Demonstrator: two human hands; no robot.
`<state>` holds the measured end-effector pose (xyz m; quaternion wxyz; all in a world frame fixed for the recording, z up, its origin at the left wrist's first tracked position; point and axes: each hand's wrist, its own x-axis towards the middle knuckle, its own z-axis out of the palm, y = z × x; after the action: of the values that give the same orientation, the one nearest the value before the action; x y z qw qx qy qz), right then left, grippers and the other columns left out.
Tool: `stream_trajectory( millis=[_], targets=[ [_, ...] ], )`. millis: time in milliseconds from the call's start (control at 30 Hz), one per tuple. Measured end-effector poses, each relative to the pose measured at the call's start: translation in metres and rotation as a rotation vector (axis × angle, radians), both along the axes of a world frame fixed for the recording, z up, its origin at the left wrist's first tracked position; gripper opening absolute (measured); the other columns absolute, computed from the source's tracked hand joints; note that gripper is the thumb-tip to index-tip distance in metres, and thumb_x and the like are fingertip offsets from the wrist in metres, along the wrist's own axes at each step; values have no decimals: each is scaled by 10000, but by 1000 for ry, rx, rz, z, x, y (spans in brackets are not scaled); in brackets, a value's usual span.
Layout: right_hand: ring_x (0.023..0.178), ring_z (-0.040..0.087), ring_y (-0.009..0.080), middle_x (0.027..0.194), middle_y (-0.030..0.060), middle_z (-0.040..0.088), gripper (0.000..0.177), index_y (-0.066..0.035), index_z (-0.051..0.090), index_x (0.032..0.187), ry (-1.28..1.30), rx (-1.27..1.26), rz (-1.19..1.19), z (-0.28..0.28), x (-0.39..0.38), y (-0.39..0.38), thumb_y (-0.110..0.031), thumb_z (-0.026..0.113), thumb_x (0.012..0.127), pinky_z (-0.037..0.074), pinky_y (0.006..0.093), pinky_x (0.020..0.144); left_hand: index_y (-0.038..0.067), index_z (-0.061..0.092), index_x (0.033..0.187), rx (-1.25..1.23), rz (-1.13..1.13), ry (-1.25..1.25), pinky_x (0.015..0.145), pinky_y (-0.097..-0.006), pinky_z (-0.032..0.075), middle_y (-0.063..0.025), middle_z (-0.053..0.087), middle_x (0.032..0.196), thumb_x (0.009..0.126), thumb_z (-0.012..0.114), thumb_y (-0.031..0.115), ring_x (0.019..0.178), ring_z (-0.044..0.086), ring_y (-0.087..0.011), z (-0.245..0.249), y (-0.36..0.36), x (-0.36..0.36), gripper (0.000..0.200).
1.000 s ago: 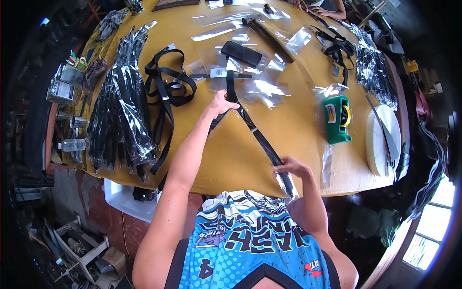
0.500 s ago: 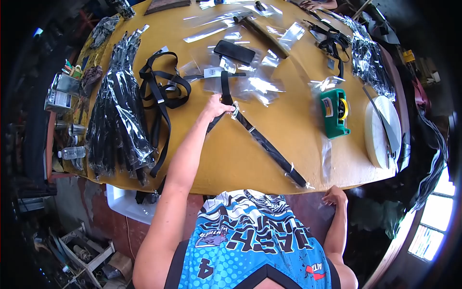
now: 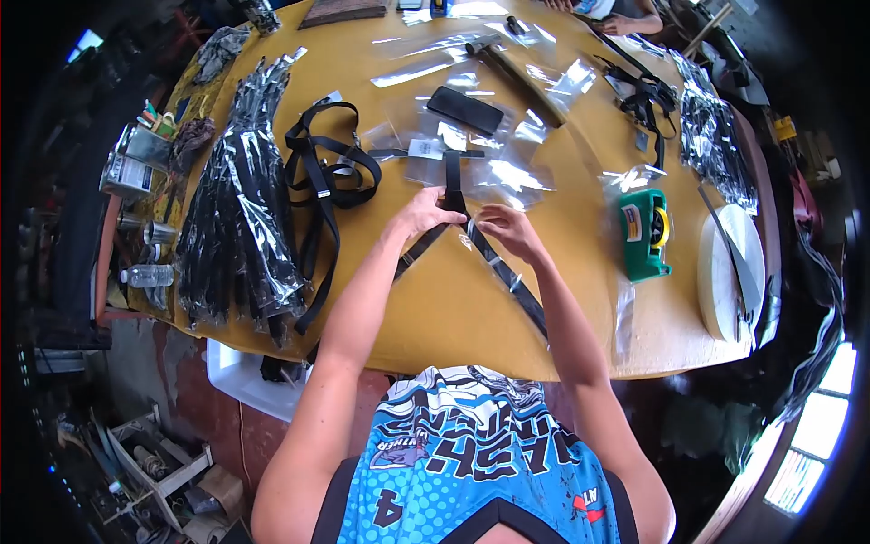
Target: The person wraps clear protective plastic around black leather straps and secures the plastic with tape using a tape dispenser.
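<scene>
Both hands meet at the fork of the black strap

The left hand (image 3: 424,211) pinches the black strap (image 3: 455,186) just above its fork, thumb pointing inward; the right hand (image 3: 512,228) has come up from beyond the near edge to the other side of that fork, its fingers curled, though whether they grip anything I cannot tell; the fork now has a hand on each side, which seems to suit close work there better than one hand alone.

Both forearms reach forward and converge, the right elbow the more sharply bent; the strap lies mid-worktop (image 3: 435,331), its two lower arms spreading towards the person, the right one in clear plastic.

Beyond the hands are a white label (image 3: 426,148), clear bags (image 3: 517,175) and a phone (image 3: 465,110); loose webbing (image 3: 319,177) and a wrapped bundle (image 3: 240,218) lie to the left, a green tape dispenser (image 3: 639,238) to the right.
</scene>
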<state>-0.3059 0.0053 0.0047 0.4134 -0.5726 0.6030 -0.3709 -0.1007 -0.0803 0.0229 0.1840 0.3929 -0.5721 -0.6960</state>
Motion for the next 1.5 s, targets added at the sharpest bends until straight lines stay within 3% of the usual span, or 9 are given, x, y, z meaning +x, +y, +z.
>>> stream_trajectory(
  millis=[33,267,600,767,867,1033,1133,1200,1500],
  targets=[
    [872,609,201,964,96,648,334,17,628,967,-209,166,82,-2,5,-13,-266,687,799,473,306,773,2,592,996,-29,-1,3,701,-257,490,-66,653,870,737,729,62,763,616,-129,-2,-1,4,299],
    [687,562,108,787,30,647,302,11,665,942,-238,378,113,-2,11,-34,-262,677,816,464,267,651,7,634,963,-44,103,-199,579,-218,425,-15,650,821,867,609,200,674,568,-76,-2,-2,14,217],
    [637,506,72,729,1,618,296,-2,682,932,-251,413,29,14,19,-28,-272,686,811,422,244,571,31,664,907,-22,98,-195,554,-237,377,17,616,762,864,613,271,630,499,-62,4,2,5,249],
    [630,483,53,754,-9,615,275,7,663,960,-272,353,59,1,18,-30,-228,677,820,391,215,552,2,643,972,213,56,-167,720,-240,458,-24,644,870,788,697,306,788,582,-111,18,1,16,359],
    [666,503,61,792,6,630,275,13,658,968,-302,338,46,2,14,-28,-220,674,822,405,218,588,-45,628,1010,-12,-56,-141,660,-239,470,-66,653,840,712,768,316,732,583,-110,7,9,37,489],
    [737,539,94,832,36,650,302,29,662,962,-304,340,47,11,16,-25,-238,673,821,444,250,677,-4,651,993,64,0,-197,673,-238,482,-59,659,863,757,735,250,734,595,-107,7,16,33,357],
    [717,533,85,821,30,650,301,31,660,965,-303,335,15,13,17,-25,-237,667,827,440,246,649,19,665,972,71,-10,-244,654,-228,475,-42,662,854,792,702,232,715,593,-96,6,17,29,281],
    [591,449,38,744,-36,600,253,-5,658,950,-369,323,19,14,16,-24,-232,658,839,355,202,521,23,662,958,88,-71,-255,667,-219,469,-30,661,846,825,666,196,752,611,-99,6,14,29,218],
    [618,481,71,737,7,625,251,25,665,944,-291,305,7,5,21,-29,-204,646,842,404,245,562,35,649,977,108,-88,-90,652,-235,456,-25,662,847,804,681,137,729,595,-94,2,24,29,203]
  ],
)
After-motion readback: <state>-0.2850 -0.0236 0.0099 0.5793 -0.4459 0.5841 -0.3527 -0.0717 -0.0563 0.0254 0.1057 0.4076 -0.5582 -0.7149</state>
